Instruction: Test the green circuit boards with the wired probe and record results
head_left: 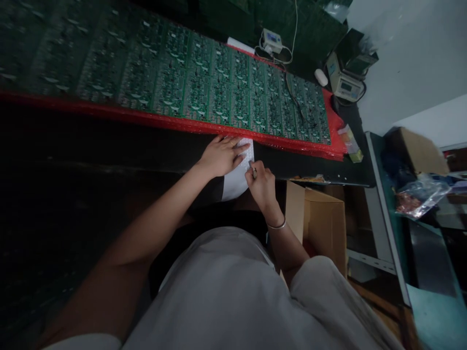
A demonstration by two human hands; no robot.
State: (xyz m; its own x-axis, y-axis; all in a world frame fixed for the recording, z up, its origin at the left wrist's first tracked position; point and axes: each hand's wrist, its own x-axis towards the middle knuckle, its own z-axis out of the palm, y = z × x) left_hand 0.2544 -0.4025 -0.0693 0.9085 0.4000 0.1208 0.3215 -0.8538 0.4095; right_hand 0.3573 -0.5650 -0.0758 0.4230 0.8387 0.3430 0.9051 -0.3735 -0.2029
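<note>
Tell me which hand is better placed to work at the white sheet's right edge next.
Likely the right hand: curled around a slim object, too small to identify, it sits at that edge of the white sheet. The left hand lies spread on the sheet, better suited to steadying.

Paper [236, 183] — partly hidden by left hand [221, 157].

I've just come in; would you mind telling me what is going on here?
A person's left hand lies spread on a white printed paper sheet overhanging the black table. The right hand holds a small, slim, greyish object, too unclear to identify, by the sheet's right edge. Beyond, green rectangular circuit boards lie in rows on red plastic wrap.
</note>
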